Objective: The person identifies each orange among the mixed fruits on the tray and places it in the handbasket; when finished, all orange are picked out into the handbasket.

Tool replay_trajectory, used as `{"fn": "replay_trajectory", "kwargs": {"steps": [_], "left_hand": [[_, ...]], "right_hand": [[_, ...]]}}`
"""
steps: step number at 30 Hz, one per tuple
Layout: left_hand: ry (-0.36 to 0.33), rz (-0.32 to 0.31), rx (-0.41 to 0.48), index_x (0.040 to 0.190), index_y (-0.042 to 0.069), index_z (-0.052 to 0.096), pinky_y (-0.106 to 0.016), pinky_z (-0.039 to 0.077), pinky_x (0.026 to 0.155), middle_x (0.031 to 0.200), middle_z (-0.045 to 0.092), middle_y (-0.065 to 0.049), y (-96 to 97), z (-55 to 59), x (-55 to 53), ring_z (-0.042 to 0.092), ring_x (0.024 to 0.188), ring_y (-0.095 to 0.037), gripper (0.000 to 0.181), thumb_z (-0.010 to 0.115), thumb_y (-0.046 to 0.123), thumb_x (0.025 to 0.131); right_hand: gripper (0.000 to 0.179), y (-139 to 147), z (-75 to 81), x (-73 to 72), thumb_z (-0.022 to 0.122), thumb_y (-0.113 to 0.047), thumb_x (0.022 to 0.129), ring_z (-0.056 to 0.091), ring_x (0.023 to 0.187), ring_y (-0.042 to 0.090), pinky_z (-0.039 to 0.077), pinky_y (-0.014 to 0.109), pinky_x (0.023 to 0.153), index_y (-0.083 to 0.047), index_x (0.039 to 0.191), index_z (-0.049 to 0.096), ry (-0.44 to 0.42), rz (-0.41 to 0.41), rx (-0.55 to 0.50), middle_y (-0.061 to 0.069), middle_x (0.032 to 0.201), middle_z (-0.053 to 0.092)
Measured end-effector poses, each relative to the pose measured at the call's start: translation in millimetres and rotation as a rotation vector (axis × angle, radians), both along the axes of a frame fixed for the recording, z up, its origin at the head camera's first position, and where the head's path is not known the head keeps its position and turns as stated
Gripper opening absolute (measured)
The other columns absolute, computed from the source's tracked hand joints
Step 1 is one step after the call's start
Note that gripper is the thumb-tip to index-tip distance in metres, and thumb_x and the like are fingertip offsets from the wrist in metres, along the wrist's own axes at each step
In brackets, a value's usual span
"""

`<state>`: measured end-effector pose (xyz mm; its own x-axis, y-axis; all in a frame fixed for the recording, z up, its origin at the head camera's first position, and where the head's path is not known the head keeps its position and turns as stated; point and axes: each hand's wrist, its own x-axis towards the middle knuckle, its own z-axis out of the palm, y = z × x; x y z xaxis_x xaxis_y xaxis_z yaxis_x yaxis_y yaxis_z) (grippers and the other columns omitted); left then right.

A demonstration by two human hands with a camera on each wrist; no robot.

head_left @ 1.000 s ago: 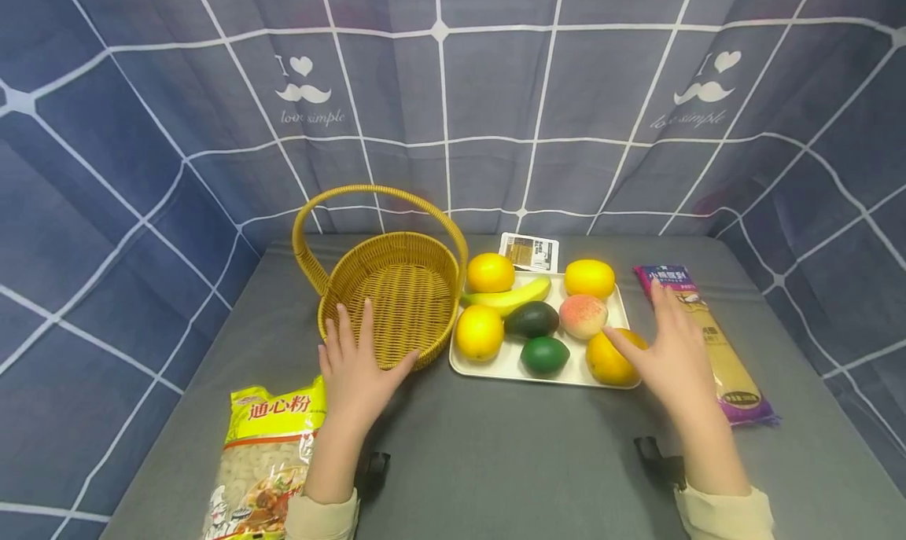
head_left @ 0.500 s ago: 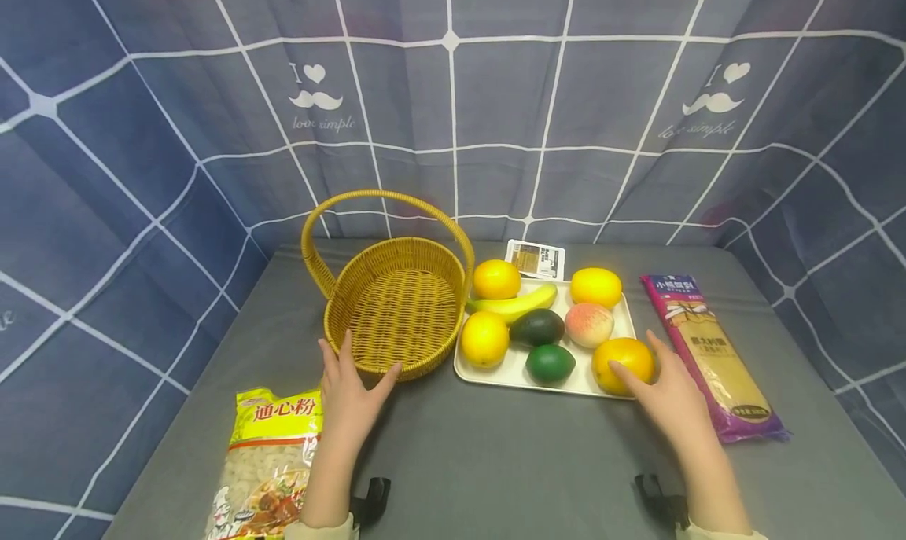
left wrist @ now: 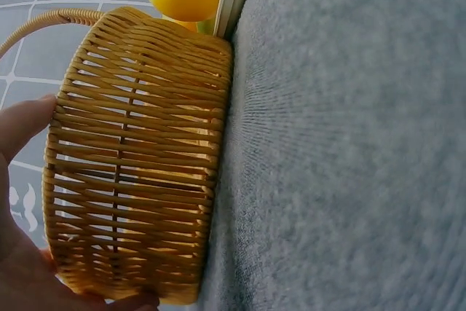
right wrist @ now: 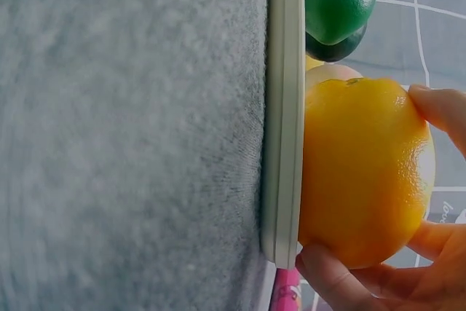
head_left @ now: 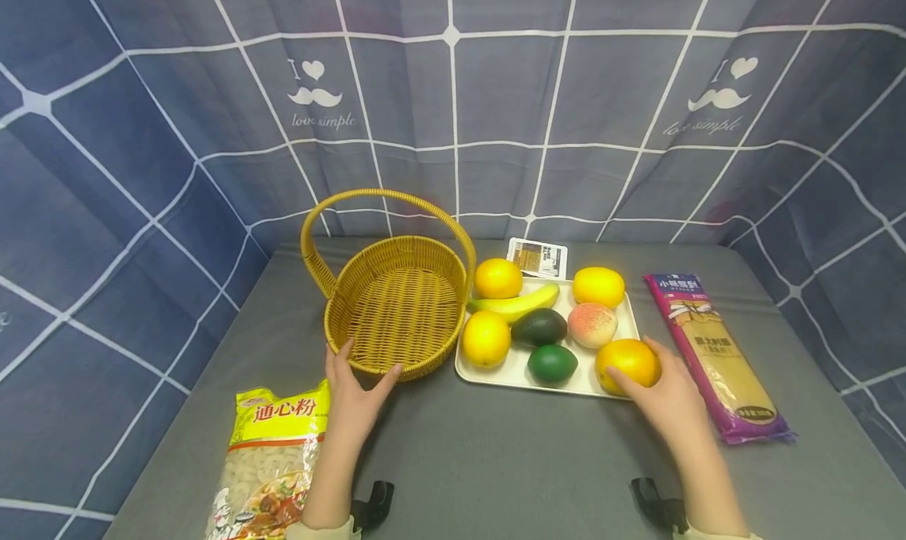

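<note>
My left hand (head_left: 354,398) holds the near-left rim of a woven basket (head_left: 410,371) with a tall handle. In the left wrist view, the thumb touches the basket's (left wrist: 138,158) rim and the fingers lie against its lower side. Over at the right, my right hand (head_left: 672,391) grips an orange (head_left: 626,365) at the near right corner of a cream tray (head_left: 488,376). Thumb and fingers spread round that orange (right wrist: 368,172) in the right wrist view, with the fruit still at the tray's edge. No contents show inside the basket.
The tray also bears a banana (head_left: 517,303), a peach (head_left: 592,325), an avocado (head_left: 539,327), a green fruit (head_left: 553,364) and several yellow-orange fruits. A pasta bag (head_left: 276,453) lies front left, a noodle pack (head_left: 718,359) at right, and a small packet (head_left: 538,258) behind the tray.
Both hands have come down from above the table. The left has reached the basket's near rim; the right has closed its fingers round the front-right orange. The camera view shifted slightly.
</note>
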<state>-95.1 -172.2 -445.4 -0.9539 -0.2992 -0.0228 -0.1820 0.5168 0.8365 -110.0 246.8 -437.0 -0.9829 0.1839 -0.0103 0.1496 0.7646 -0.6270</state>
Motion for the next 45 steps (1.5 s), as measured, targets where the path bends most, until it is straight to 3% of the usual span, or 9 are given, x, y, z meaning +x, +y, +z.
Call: {"fn": "replay_trajectory", "kwargs": {"steps": [12,18,25,32,38,45], "left_hand": [[0.001,0.03,-0.005,0.148,0.006,0.024,-0.062,0.027,0.104,0.158,-0.004,-0.02,1.2,-1.7,2.1,0.012,0.141,-0.046,0.094,0.073,0.05,0.081],[0.007,0.045,-0.013,0.146,0.007,0.027,-0.063,0.028,0.103,0.157,-0.002,-0.021,3.1,-2.0,3.3,0.013,0.14,-0.046,0.092,0.074,0.051,0.08],[0.016,0.052,-0.014,0.145,0.008,0.028,-0.063,0.03,0.101,0.157,-0.002,-0.021,3.6,-0.9,3.1,0.015,0.14,-0.046,0.092,0.074,0.051,0.08],[0.01,0.049,-0.024,0.146,0.008,0.027,-0.063,0.031,0.101,0.157,-0.002,-0.021,3.6,-0.9,1.4,0.015,0.14,-0.046,0.092,0.074,0.051,0.08],[0.012,0.054,-0.03,0.146,0.008,0.027,-0.062,0.03,0.102,0.157,0.0,-0.022,3.5,-2.7,0.0,0.015,0.14,-0.046,0.091,0.075,0.05,0.08],[0.013,0.059,-0.035,0.146,0.008,0.027,-0.062,0.031,0.101,0.157,0.0,-0.022,3.0,-2.2,0.7,0.016,0.14,-0.045,0.091,0.075,0.049,0.08]], "right_hand": [[0.095,2,2.4,3.3,0.07,-0.057,0.08,0.037,0.123,0.052,0.029,0.067,0.096,0.002,0.145,0.033,-0.002,-0.032,-0.03,0.034,0.139,0.038],[0.092,-1,17.1,3.4,0.071,-0.052,0.082,0.037,0.126,0.05,0.03,0.066,0.097,-0.001,0.147,0.033,0.041,-0.029,-0.106,0.029,0.143,0.039],[0.084,-22,46.0,-5.2,0.074,-0.043,0.083,0.047,0.116,0.046,0.043,0.059,0.089,-0.007,0.148,0.034,0.124,0.076,-0.23,0.023,0.143,0.04],[0.075,-65,66.3,-26.5,0.078,-0.033,0.082,0.056,0.106,0.037,0.05,0.047,0.085,-0.012,0.145,0.042,0.206,0.191,-0.338,0.018,0.135,0.048],[0.078,-104,71.8,-46.4,0.081,-0.034,0.078,0.056,0.106,0.034,0.05,0.044,0.087,-0.017,0.144,0.044,0.172,0.302,-0.451,0.01,0.136,0.047],[0.077,-155,66.2,-62.5,0.083,-0.04,0.074,0.056,0.106,0.027,0.054,0.038,0.08,-0.022,0.14,0.048,0.137,0.405,-0.493,0.001,0.133,0.051]]}}
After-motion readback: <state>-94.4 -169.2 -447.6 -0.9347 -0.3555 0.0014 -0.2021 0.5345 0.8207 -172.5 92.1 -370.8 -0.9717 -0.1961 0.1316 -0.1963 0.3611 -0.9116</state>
